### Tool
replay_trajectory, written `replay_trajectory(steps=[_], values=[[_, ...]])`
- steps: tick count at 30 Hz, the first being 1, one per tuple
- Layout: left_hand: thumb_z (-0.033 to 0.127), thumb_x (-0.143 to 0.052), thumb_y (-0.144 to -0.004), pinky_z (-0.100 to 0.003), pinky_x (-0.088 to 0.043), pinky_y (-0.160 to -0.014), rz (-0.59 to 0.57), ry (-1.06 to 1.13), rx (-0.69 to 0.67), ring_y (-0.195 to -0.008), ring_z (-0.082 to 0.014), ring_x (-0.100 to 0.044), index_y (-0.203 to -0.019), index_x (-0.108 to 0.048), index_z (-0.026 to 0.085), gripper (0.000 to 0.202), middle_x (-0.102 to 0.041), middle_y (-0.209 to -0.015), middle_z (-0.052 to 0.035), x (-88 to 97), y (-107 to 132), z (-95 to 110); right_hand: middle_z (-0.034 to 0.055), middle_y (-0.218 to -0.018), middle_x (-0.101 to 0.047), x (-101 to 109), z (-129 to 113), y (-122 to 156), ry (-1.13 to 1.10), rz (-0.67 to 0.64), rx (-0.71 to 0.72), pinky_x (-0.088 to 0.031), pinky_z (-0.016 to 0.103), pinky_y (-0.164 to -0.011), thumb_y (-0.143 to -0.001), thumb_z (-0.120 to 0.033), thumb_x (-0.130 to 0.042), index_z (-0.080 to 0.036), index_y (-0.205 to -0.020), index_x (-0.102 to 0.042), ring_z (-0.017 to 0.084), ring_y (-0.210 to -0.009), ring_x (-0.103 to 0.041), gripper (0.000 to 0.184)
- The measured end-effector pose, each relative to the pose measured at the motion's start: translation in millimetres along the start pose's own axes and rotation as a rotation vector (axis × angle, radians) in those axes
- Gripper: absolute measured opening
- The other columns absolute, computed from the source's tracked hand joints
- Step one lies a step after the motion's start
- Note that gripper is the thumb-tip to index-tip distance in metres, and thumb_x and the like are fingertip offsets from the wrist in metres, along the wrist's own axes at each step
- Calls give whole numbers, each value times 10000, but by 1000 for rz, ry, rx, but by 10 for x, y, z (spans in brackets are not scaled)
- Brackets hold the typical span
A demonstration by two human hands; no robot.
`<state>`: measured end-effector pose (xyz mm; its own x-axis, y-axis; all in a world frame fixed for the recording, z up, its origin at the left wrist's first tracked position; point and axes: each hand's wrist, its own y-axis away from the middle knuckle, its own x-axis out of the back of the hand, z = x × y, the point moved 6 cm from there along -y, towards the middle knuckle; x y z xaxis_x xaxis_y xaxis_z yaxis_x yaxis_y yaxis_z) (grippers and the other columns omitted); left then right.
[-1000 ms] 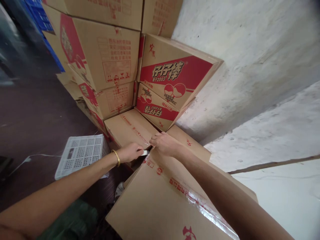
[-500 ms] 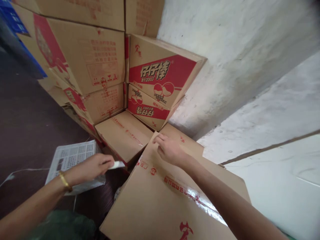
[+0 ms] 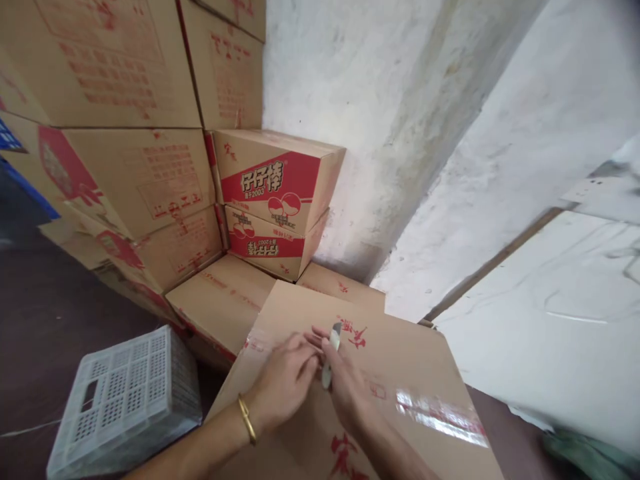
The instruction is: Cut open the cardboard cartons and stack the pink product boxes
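Both hands meet over a taped cardboard carton [image 3: 295, 307] printed with red characters. My right hand [image 3: 347, 390] is closed on a small knife [image 3: 331, 357] with a pale handle, the thumb across it and the blade pointing away from me. My left hand [image 3: 283, 380], with a gold bracelet [image 3: 247, 419] on the wrist, is right beside it. Its fingers are loosely bent and a little apart, their tips close to the fingers of my right hand. I see nothing held in it. Whether the left fingertips touch the knife handle is hard to make out.
Stacked cartons [image 3: 135, 167] rise at the left, and two red-printed cartons [image 3: 280, 177] stand against the stained white wall [image 3: 360, 100]. A lower carton [image 3: 225, 293] lies just beyond mine. A white plastic crate [image 3: 117, 400] is on the dark floor at left. A white panel [image 3: 545, 333] stands at right.
The knife has passed from my left hand to my right. My left hand moved right from beside the crate to above the carton, and my right hand drew back from its far corner. The view shifted.
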<state>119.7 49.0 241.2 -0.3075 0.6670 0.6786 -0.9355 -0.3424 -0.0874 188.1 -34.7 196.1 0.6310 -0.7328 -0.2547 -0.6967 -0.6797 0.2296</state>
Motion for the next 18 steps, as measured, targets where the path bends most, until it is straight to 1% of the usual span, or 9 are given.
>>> replay_trajectory(steps=[1,2,4,5,7,10,13,15,18], values=[[310,-335,-934,-388,-426,-977,31,-127,17,-1035,-229,-561,-983,-656,178,351,-615,-1098,-113,87,35,-87,130,-1096,-676,142,-61,20,146,-8,-3,-523,363,-798,-838,-642,-502,-163,-1245,-535,212,-829,-666,630],[301,-353,-927,-406,-412,-1003,81,-250,78,-1080,-247,-546,-1043,-662,165,356,-600,-1141,-126,191,89,-221,118,-1016,-692,272,-113,44,341,-30,-8,-521,357,-738,-892,-586,-438,-162,-1231,-539,207,-750,-660,552],[290,-368,-921,-420,-404,-1021,176,-438,271,-1114,-273,-534,-1158,-637,117,398,-587,-1166,-157,370,259,-537,92,-857,-692,483,-188,97,787,-86,-14,-494,343,-690,-959,-461,-344,-170,-1097,-598,214,-693,-644,411],[292,-372,-922,-416,-407,-1018,189,-492,358,-1109,-278,-534,-1200,-619,92,422,-589,-1152,-165,407,362,-672,87,-824,-688,547,-214,120,981,-119,-2,-480,337,-700,-973,-421,-335,-179,-1033,-617,223,-723,-647,376],[309,-381,-925,-415,-421,-990,184,-573,463,-1086,-288,-533,-1284,-573,69,473,-596,-1124,-166,387,548,-824,100,-905,-696,577,-257,151,1228,-184,47,-461,326,-748,-992,-396,-342,-190,-1008,-626,237,-855,-658,351],[329,-404,-918,-431,-426,-954,213,-664,520,-1084,-313,-509,-1322,-549,59,508,-593,-1124,-171,267,691,-770,122,-1086,-674,405,-330,146,1358,-277,128,-448,309,-803,-1022,-363,-293,-183,-1130,-598,230,-993,-646,370],[301,-396,-909,-416,-425,-930,262,-671,582,-1072,-316,-506,-1236,-618,60,463,-592,-1093,-173,205,679,-635,139,-1154,-651,103,-432,82,1455,-347,138,-441,291,-819,-1008,-245,-337,-137,-1140,-596,224,-1027,-640,310],[291,-406,-897,-408,-423,-917,283,-660,601,-1065,-319,-513,-1181,-647,72,432,-596,-1076,-171,225,636,-600,139,-1174,-654,-134,-499,26,1504,-401,151,-442,278,-807,-974,-198,-417,-132,-1160,-592,224,-1038,-644,264],[281,-413,-889,-391,-423,-896,293,-587,638,-1028,-301,-555,-1052,-678,108,356,-635,-1020,-152,309,596,-691,139,-1101,-696,-466,-505,-79,1587,-486,178,-457,281,-758,-960,-193,-443,-150,-1182,-589,233,-1008,-669,270]])
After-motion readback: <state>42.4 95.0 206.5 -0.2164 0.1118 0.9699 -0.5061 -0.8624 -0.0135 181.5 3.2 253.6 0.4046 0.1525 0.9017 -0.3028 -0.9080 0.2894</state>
